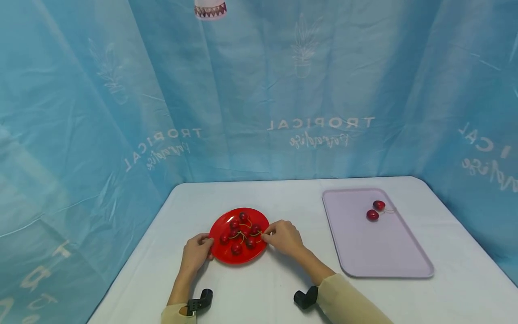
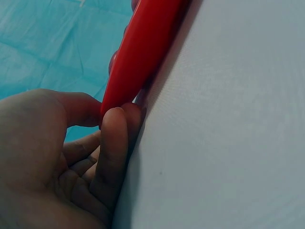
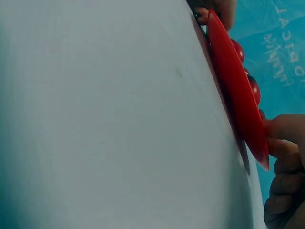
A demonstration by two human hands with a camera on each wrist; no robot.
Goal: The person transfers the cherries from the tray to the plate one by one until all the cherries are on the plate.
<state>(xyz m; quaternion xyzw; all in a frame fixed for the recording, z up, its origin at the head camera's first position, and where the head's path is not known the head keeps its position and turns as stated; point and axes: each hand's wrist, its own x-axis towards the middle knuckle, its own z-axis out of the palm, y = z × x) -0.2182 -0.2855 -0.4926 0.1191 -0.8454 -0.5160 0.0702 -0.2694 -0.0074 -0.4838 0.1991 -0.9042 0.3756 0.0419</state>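
A red plate [image 1: 255,254] holds several dark red cherries [image 1: 236,248] with thin green stems. Its left rim is gripped by my left hand [image 1: 196,253], thumb above and fingers beneath, as the left wrist view shows. At the plate's right rim, my right hand [image 1: 284,236] has thumb and forefinger together on the upper side, pinching the stem of a cherry [image 1: 256,229] that lies on the plate. The fingertips cover the end of that stem. In the right wrist view the plate [image 3: 238,90] hides part of the pinch.
A pale lilac tray [image 1: 376,252] lies to the right on the white table [image 1: 299,202]. Two cherries with stems [image 1: 372,215] sit near its upper right edge. Blue printed curtains [image 1: 259,90] hang behind and beside the table.
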